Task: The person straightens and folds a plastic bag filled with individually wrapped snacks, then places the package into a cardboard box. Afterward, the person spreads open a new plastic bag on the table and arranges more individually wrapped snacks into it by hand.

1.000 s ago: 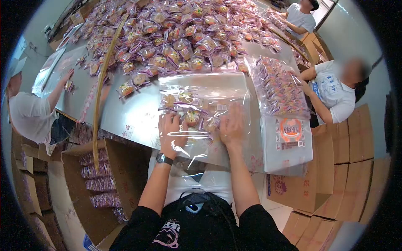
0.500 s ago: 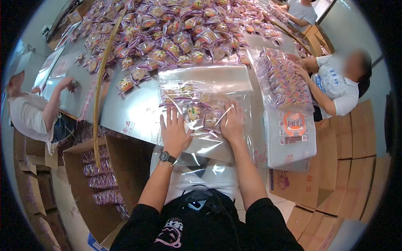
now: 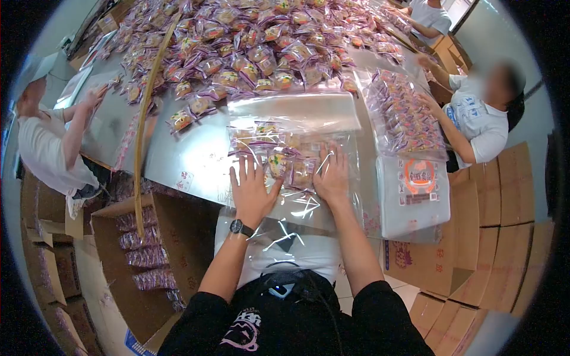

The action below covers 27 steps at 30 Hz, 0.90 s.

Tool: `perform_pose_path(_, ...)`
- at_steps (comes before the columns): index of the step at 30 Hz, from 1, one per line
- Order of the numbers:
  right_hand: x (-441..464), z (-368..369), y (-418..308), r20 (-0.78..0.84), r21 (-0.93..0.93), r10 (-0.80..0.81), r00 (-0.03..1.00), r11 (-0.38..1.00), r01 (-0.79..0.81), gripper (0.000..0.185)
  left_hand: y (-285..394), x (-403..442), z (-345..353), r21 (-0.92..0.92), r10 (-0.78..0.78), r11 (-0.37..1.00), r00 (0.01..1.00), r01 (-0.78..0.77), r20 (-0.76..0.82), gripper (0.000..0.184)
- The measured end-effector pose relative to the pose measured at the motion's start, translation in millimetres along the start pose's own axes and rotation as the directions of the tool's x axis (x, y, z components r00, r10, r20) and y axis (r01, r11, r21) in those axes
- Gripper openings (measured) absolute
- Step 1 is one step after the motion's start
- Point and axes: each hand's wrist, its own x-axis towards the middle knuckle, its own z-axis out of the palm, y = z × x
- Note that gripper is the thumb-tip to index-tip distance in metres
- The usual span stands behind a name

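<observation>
A large clear plastic bag (image 3: 291,219) lies on the metal table in front of me, its near end reaching down over my lap. Several small purple-edged food packets (image 3: 277,164) sit in a cluster in its upper part. My left hand (image 3: 254,188) rests flat on the film at the packets' left, fingers spread and thumb near the lowest packets. Flat against the right side is my right hand (image 3: 331,177), its fingers pointing away from me beside a packet (image 3: 301,172). Both hands are open and grip nothing.
Loose packets (image 3: 249,59) are heaped across the table's far side. To the right lie a filled bag (image 3: 407,113) and a stack of printed bags (image 3: 415,199). An open carton (image 3: 172,237) with packets stands lower left. Co-workers stand at both sides, and a yellow strip (image 3: 145,113) crosses the left.
My left hand has slid slightly toward me and right, and the film has shifted. The left co-worker's hands have risen; the right co-worker has lifted one hand off the filled bag.
</observation>
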Motion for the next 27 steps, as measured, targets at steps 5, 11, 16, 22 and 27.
perform_pose_path(5,-6,4,1,-0.008,-0.017,-0.007,1.0,1.0,0.007,0.064,3,-5,-3,0.03,0.015,0.999,1.0,-0.015,0.021,0.084)
perform_pose_path(11,-8,0,-1,0.018,-0.029,-0.019,1.0,0.999,0.019,0.061,5,-5,-8,0.015,0.035,0.999,0.999,-0.035,0.021,0.078)
perform_pose_path(16,-12,0,-2,0.055,-0.043,-0.009,0.998,0.999,0.011,0.064,7,-6,-9,0.022,0.035,0.999,0.999,-0.035,0.025,0.074)
perform_pose_path(22,-16,-6,-4,0.1,-0.005,0.028,0.995,1.0,-0.028,0.073,10,-9,-10,0.014,0.001,1.0,0.999,-0.002,0.053,0.074)
perform_pose_path(27,-27,-17,-7,0.193,-0.034,0.077,0.978,0.997,-0.072,0.082,5,-21,-5,0.061,0.04,0.997,0.997,-0.044,0.069,0.081)
